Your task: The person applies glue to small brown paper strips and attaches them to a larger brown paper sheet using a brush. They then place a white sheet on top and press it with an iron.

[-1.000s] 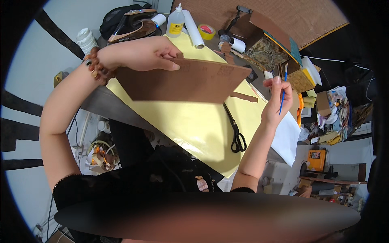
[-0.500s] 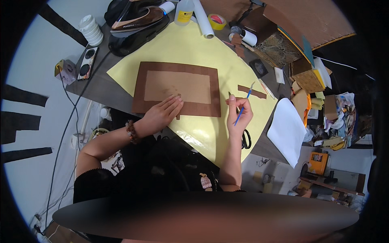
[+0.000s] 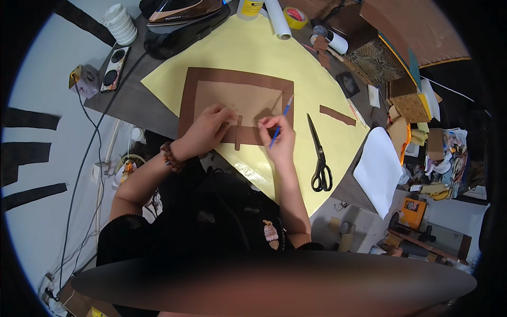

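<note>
A tan rectangle of sheet (image 3: 237,95) with a dark brown border (image 3: 185,113) lies before me. A narrow brown strip (image 3: 237,140) crosses its near border and juts past the edge. My left hand (image 3: 211,127) is over the near left part of the sheet, fingers closed together beside the strip's upper end; what they pinch is hidden. My right hand (image 3: 280,137) is closed around a thin blue pen-like tool (image 3: 288,108), its upper end slanting away over the right border. Black-handled scissors (image 3: 319,158) lie to the right of this hand.
Yellow paper (image 3: 311,84) covers the dark table (image 3: 150,84). A loose brown strip (image 3: 337,115) and a white sheet (image 3: 376,171) lie at right. An iron (image 3: 185,13), a bottle (image 3: 249,8), a white roll (image 3: 278,21) and yellow tape (image 3: 296,18) stand along the back.
My left hand has gone from lying flat on the sheet to closed fingers by the strip. My right hand has moved left with the blue tool, uncovering the scissors.
</note>
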`<state>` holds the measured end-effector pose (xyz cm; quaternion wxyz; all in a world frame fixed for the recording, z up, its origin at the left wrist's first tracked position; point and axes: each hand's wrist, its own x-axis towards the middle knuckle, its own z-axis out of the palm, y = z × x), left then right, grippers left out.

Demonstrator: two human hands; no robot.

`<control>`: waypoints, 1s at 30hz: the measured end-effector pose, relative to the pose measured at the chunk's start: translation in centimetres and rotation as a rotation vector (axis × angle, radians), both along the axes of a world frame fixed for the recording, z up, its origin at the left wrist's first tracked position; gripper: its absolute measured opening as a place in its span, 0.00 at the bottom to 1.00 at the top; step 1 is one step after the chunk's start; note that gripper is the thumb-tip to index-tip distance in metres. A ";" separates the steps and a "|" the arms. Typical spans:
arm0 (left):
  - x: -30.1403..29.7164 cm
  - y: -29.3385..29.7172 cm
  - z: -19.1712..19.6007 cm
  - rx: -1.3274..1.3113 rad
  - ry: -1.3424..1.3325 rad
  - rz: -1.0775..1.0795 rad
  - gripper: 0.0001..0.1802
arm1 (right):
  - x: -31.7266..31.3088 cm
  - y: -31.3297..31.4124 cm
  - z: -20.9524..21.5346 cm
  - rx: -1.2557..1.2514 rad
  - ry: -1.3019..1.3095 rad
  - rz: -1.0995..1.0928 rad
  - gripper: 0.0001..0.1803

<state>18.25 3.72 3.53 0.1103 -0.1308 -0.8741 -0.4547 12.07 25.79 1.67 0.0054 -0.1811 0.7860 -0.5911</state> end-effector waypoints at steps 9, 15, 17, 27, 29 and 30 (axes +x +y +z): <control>1.5 0.8 -3.1 -0.126 0.172 -0.021 0.19 | -1.6 -2.3 0.1 0.161 0.231 0.198 0.12; 3.1 1.9 -2.2 -0.344 0.215 -0.042 0.20 | -3.8 -3.0 0.0 0.169 -0.005 0.236 0.13; 3.5 1.9 -2.0 -0.372 0.211 -0.037 0.21 | -4.0 -3.2 -0.1 0.140 -0.006 0.242 0.13; 3.7 2.0 -2.3 -0.359 0.210 -0.033 0.21 | -4.0 -3.3 0.4 0.261 -0.042 0.270 0.14; 3.6 2.0 -2.3 -0.360 0.210 -0.034 0.21 | -4.0 -3.4 0.5 0.257 -0.052 0.273 0.14; 3.6 2.0 -2.3 -0.360 0.206 -0.035 0.21 | -4.0 -3.4 0.6 0.260 -0.049 0.273 0.14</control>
